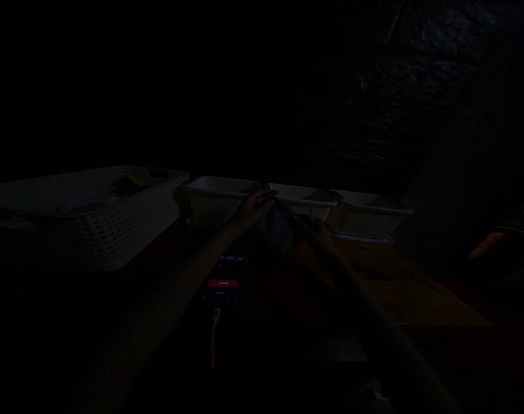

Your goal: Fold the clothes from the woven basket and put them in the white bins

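The scene is very dark and details are faint. A dark grey piece with a knit-like texture [278,227], seemingly cloth, hangs between my two hands above the table. My left hand [254,208] is at its upper left edge, fingers reaching over the top and closed on it as far as the gloom shows. On the other side, my right hand [314,231] grips its right edge with bent fingers. Just behind the piece stands a white middle bin [305,198], partly covered by it and by my hands.
A large white perforated basket [115,230] stands at left, with yellowish things inside. White bins flank the middle one at left [219,201] and right [369,218]. A phone showing a timer [225,282], with a cable [214,328], lies on the wooden table [417,293].
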{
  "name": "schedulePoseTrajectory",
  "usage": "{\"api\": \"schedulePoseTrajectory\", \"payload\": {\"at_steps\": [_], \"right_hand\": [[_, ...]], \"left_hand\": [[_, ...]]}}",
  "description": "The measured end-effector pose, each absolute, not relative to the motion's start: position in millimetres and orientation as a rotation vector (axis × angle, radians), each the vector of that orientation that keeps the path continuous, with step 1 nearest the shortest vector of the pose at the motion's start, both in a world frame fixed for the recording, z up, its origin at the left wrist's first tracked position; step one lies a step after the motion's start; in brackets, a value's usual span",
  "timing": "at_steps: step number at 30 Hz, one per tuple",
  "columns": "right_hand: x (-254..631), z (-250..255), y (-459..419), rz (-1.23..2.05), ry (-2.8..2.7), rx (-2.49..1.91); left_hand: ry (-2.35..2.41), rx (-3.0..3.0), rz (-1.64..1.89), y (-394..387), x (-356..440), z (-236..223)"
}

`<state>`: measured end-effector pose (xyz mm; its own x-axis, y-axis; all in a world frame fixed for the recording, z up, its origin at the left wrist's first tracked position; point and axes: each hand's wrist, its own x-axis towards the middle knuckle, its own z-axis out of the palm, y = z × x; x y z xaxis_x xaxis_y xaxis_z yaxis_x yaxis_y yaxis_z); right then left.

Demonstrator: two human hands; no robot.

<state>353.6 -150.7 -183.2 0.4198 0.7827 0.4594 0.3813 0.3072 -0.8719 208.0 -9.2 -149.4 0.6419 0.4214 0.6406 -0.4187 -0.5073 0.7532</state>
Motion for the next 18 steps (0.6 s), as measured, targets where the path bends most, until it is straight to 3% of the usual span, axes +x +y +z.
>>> {"api": "schedulePoseTrajectory", "payload": {"at_steps": [12, 18], "right_hand": [[367.0, -184.1, -152.6, 0.134, -1.014, -1.16], [368.7, -184.9, -152.9, 0.058, -0.962, -1.196]], "left_hand": [[0.158, 1.872, 0.72, 7.7, 214.7, -165.9], [0.288, 1.996, 0.901, 10.1, 208.5, -159.7]]}}
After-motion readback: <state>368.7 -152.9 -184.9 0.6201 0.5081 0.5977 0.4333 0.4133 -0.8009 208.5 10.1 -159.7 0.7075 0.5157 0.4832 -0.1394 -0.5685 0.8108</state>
